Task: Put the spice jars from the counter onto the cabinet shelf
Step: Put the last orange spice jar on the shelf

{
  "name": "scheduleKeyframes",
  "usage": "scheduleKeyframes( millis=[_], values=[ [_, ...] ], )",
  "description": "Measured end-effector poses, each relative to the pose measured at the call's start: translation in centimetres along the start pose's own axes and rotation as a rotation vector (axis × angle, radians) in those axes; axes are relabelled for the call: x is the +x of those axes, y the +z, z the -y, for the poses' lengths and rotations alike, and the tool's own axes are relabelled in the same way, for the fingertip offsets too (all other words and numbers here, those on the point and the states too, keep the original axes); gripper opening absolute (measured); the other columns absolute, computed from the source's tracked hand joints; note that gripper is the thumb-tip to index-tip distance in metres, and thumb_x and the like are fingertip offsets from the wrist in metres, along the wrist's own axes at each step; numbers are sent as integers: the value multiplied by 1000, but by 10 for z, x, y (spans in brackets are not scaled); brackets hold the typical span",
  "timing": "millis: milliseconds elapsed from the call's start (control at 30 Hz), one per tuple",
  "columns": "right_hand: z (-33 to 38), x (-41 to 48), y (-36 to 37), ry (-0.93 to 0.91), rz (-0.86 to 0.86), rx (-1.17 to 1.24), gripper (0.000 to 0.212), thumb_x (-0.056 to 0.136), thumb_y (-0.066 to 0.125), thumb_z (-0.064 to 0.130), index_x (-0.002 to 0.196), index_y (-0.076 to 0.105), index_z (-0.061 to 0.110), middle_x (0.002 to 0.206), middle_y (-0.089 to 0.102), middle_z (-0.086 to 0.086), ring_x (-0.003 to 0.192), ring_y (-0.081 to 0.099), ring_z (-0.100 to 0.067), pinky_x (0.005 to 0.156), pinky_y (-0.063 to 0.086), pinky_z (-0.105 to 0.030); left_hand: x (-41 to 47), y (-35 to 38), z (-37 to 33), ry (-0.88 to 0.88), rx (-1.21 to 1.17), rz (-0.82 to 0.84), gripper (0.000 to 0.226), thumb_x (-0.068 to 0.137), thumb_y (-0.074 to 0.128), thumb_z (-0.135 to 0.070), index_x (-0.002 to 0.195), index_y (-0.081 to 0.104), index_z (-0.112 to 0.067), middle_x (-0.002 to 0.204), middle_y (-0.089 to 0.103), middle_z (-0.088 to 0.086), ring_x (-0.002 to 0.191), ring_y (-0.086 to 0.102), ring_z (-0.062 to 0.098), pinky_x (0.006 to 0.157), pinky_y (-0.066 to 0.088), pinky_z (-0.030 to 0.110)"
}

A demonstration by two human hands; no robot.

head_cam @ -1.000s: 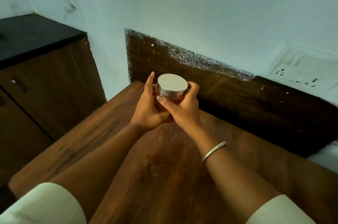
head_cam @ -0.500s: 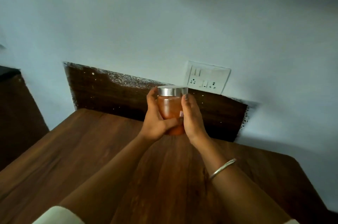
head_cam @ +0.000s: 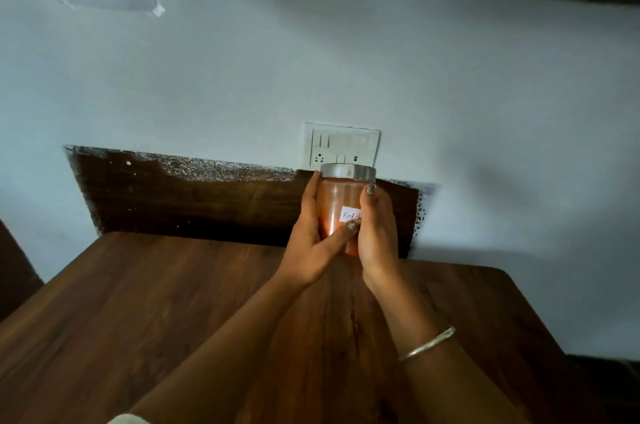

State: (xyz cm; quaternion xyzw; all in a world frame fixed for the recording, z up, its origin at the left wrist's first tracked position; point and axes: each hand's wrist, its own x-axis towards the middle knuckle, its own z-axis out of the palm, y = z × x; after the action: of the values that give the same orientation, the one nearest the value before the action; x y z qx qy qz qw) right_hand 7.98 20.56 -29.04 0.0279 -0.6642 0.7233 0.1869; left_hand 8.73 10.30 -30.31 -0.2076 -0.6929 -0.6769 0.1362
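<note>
The left hand (head_cam: 309,240) and the right hand (head_cam: 377,233) both grip the spice jar (head_cam: 337,209), one on each side, and the left thumb lies across its front. The jar is upright, lifted above the wooden table (head_cam: 173,302), and has a metal lid (head_cam: 348,171) and a white label (head_cam: 350,215). It holds an orange-red powder. Behind it on the wall is a switch plate (head_cam: 341,145). A bangle (head_cam: 427,344) is on the right wrist.
</note>
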Motion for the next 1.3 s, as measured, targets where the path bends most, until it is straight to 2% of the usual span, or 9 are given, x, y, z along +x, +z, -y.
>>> scheduleKeyframes(
  millis=[67,267,433,533,600,800,1000,1167,1300],
  values=[
    [4,1,-6,-14,-17,33,33,92,38,53,111,55,33,106,63,8,100,63,-15,82,54,-34,2,3,-2,-8,-22,-6,80,79,59,-24,141,11,-37,122,37,-36,108,50,-16,84,46,10],
    [17,-4,-16,-46,54,51,47,92,38,49,128,51,22,120,62,-3,109,60,-21,95,48,-51,-4,12,-7,-41,-112,44,77,81,56,-20,141,10,-35,126,37,-28,108,50,-16,80,45,7],
    [12,-6,-27,-66,129,15,59,88,35,58,140,36,31,135,51,3,115,57,-13,94,51,-41,-4,-1,-14,-94,-69,260,107,72,69,-11,145,-4,-36,133,41,-14,114,56,6,86,51,24],
    [13,-9,-35,-57,265,4,64,79,39,65,138,23,48,130,48,20,112,56,0,91,52,-29,-3,-8,-20,-95,-24,294,114,70,73,-15,146,-9,-33,135,41,-13,117,54,7,89,52,28],
    [15,-10,-42,-41,382,24,71,75,51,67,138,21,52,131,49,22,118,54,-4,94,50,-33,-4,-10,-23,-87,5,286,115,67,75,-25,147,-8,-33,135,41,-16,117,54,4,90,51,27],
    [21,-11,-73,27,649,-118,107,67,78,37,143,4,51,129,47,17,113,57,-2,82,55,-30,-7,-9,-28,-95,6,242,110,69,74,-20,146,-4,-35,134,39,-18,117,53,1,86,51,22],
    [24,-14,-82,44,610,-170,116,56,81,40,142,4,52,124,53,12,107,62,-8,79,55,-26,-7,-3,-30,-104,10,264,106,72,69,-16,147,-5,-34,133,40,-19,117,54,5,92,51,28],
    [27,-18,-87,49,598,-217,110,50,81,53,129,6,68,121,48,25,105,62,-5,79,55,-25,-6,-6,-32,-131,108,430,118,72,73,-20,142,-21,-37,129,35,-30,114,53,-5,88,50,20],
    [28,-20,-93,41,582,-210,110,51,81,50,129,5,69,126,48,20,108,60,-3,83,55,-29,-1,-12,-37,-139,314,539,131,69,80,-24,135,-32,-42,123,31,-38,103,50,-19,85,47,8]
  ],
)
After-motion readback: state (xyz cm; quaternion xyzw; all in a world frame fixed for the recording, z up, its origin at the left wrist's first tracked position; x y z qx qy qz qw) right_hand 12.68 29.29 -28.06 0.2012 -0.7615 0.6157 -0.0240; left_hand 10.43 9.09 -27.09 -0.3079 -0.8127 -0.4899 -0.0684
